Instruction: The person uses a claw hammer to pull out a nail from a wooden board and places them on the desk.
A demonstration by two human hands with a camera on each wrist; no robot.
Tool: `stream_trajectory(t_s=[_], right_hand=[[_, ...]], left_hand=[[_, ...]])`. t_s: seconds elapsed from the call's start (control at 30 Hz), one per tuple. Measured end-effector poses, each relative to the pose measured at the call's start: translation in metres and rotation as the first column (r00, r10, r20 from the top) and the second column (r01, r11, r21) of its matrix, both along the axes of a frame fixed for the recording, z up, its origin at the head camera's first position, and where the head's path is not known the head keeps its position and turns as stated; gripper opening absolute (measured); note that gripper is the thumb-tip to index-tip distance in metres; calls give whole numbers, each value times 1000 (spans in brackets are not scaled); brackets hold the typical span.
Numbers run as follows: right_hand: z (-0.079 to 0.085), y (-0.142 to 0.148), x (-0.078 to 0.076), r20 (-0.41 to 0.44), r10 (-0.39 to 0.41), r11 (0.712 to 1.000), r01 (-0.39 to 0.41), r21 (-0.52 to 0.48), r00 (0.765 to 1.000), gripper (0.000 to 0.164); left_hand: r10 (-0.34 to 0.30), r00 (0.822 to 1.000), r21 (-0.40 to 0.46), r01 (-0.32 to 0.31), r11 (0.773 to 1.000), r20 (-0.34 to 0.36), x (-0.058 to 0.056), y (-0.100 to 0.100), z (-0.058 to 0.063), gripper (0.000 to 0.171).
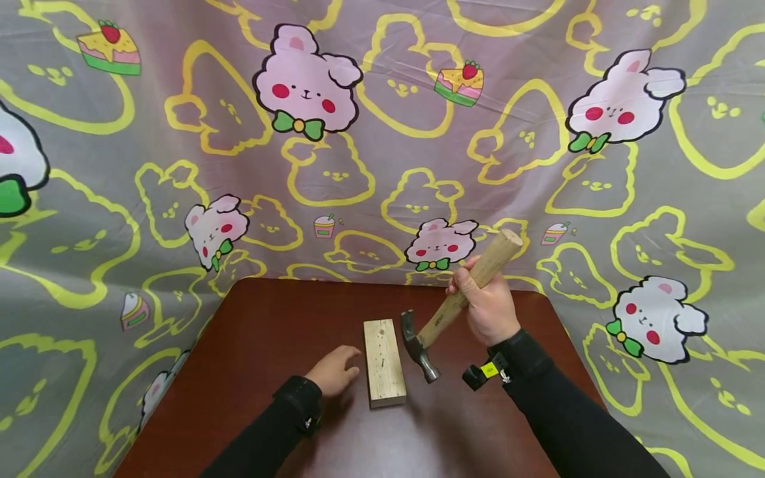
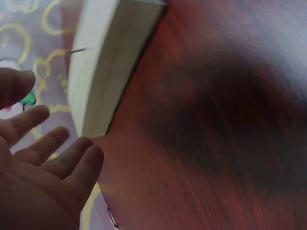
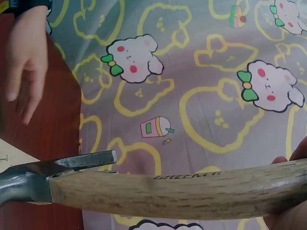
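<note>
My right hand (image 1: 493, 307) grips a claw hammer (image 1: 445, 315) by its wooden handle, with the handle's end sticking up past the fist. The steel head (image 3: 24, 182) points down, just right of a pale wooden block (image 1: 384, 365). That block lies lengthwise on the table, and a thin nail (image 2: 76, 50) sticks out of its top face. On the block's left side is my left hand (image 1: 335, 373), its fingers relaxed and spread apart with nothing in them. In the left wrist view, those fingers (image 2: 76, 167) show beside the block's end.
A dark red-brown wooden table (image 1: 269, 318) carries the block. Behind it and along both sides hangs a grey curtain (image 1: 382, 159) printed with cartoon bunnies and yellow outlines. A black strap with a yellow label (image 1: 490, 370) juts from my right wrist.
</note>
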State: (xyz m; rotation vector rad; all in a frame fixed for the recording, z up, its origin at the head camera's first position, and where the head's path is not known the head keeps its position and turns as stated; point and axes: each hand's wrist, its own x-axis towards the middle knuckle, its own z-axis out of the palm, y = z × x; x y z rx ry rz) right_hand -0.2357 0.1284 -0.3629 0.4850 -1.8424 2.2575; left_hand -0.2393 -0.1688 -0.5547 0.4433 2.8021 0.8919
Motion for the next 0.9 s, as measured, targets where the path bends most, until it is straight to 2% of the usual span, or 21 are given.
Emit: stream_trajectory(t_s=[0.1, 0.27, 0.4, 0.6, 0.7, 0.8, 0.9], right_hand=[[-2, 1, 0, -5, -19, 1000, 19, 21, 1000, 9], [-4, 1, -1, -1, -24, 997, 24, 73, 1000, 11], [-7, 1, -2, 1, -12, 994, 12, 108, 1000, 11], [-16, -2, -1, 49, -5, 983, -4, 182, 999, 13], [-21, -6, -2, 60, -25, 962, 7, 272, 998, 18], [-27, -10, -4, 46, -28, 926, 8, 377, 999, 23], [-35, -14, -6, 10, 1, 885, -5, 465, 1000, 23]], left_hand=[[-87, 995, -113, 82, 990, -43, 2, 4, -11, 48], [-201, 973, -283, 163, 945, -111, 9, 10, -21, 50], [-257, 958, -340, 201, 919, -129, 15, 17, -21, 44], [-275, 950, -385, 203, 901, -144, 27, 25, -15, 43], [-289, 947, -407, 211, 889, -139, 30, 28, -17, 54], [-293, 947, -417, 216, 883, -130, 31, 30, -22, 65], [-297, 944, -421, 213, 882, -146, 30, 32, -25, 63]])
